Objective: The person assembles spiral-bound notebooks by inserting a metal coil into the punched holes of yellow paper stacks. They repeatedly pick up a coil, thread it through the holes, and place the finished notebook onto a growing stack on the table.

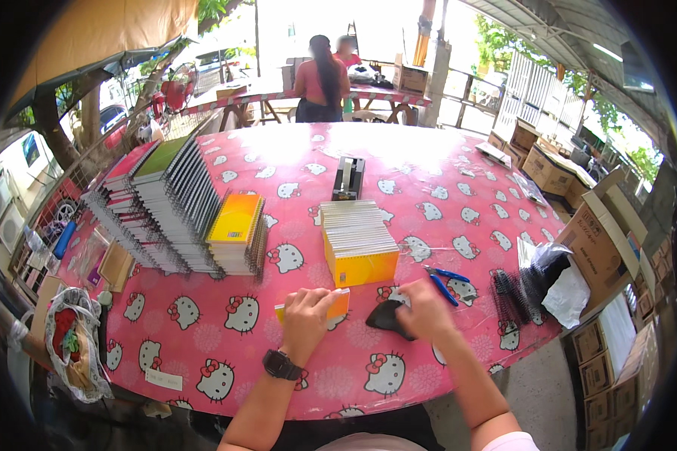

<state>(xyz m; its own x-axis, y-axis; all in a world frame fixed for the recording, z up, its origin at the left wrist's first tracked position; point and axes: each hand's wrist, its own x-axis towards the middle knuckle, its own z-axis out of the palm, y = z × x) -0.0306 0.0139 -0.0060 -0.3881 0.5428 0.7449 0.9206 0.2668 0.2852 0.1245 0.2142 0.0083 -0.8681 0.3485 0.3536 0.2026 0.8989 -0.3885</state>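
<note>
My left hand [306,316] is closed over a small yellow-orange notebook [341,304], which is mostly hidden under the fingers. My right hand [427,312] has its fingers curled at the edge of a dark, limp piece that looks like cloth [386,319] on the table. Just beyond both hands stands a row of small notebooks [361,264] with a yellow cover at the near end and white edges upward. Blue-handled pliers [444,289] lie to the right of that row.
Tall stacks of spiral notebooks [174,203] and a shorter yellow-topped stack [237,218] stand on the left. Behind the row sits a black metal device [347,179]. Black binding coils [508,297] lie near a cardboard box [596,237] at right. Two people are at a far table.
</note>
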